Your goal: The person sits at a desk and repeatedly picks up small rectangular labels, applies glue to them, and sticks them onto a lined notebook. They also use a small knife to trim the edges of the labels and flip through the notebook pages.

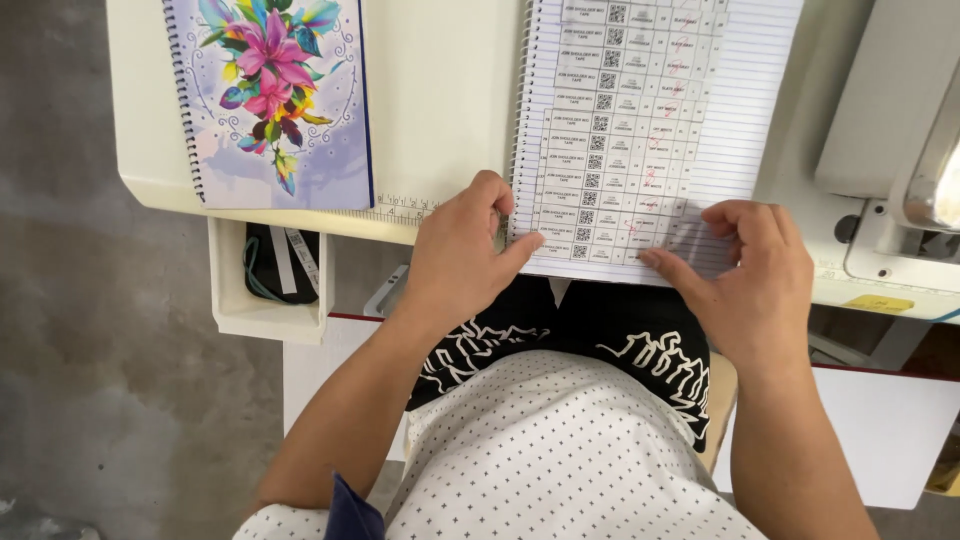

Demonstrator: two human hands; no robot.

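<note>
Printed sheet (625,130) on open notebook (740,110)

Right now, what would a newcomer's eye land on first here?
Probably the open spiral notebook at top centre, with a printed sheet of small code squares and red ticks lying on its lined page. The left hand and right hand both press on its near edge. Next, the closed notebook with a bright flower cover at top left of the cream table.
</note>
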